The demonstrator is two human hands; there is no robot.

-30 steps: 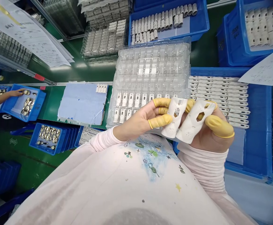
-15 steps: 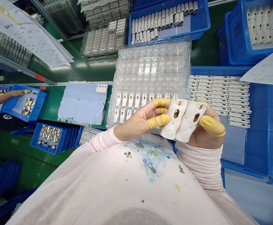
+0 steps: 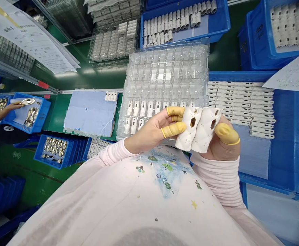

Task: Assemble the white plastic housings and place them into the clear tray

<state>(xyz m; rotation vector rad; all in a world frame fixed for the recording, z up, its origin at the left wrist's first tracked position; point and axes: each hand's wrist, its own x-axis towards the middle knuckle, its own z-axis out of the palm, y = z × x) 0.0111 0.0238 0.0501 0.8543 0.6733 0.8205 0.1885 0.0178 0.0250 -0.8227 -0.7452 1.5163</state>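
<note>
Two white, hollow shell parts (image 3: 187, 131) are held upright side by side in front of my chest, each with a six-sided hole and small slots. My left hand (image 3: 168, 126), in yellow finger cots, pinches the left shell at its edge. Around the right shell part (image 3: 206, 131) my right hand (image 3: 223, 140) is closed, its yellow-covered thumb at the right side and its other fingers mostly hidden behind. Just beyond lies a clear plastic tray (image 3: 165, 75), its two nearest rows filled with similar white parts (image 3: 143, 108); my hands cover part of these rows.
On the right, a blue bin (image 3: 285, 136) holds rows of white parts. A blue board (image 3: 90, 111) with several small white parts lies left. Behind stands another blue bin (image 3: 185, 36) of parts. Far left, another person's hand (image 3: 14, 105) holds a shiny piece over a bin.
Both shells and my right hand have shifted slightly left, and the shells have turned more upright. The other person's hand has moved slightly left, tilting the shiny piece.
</note>
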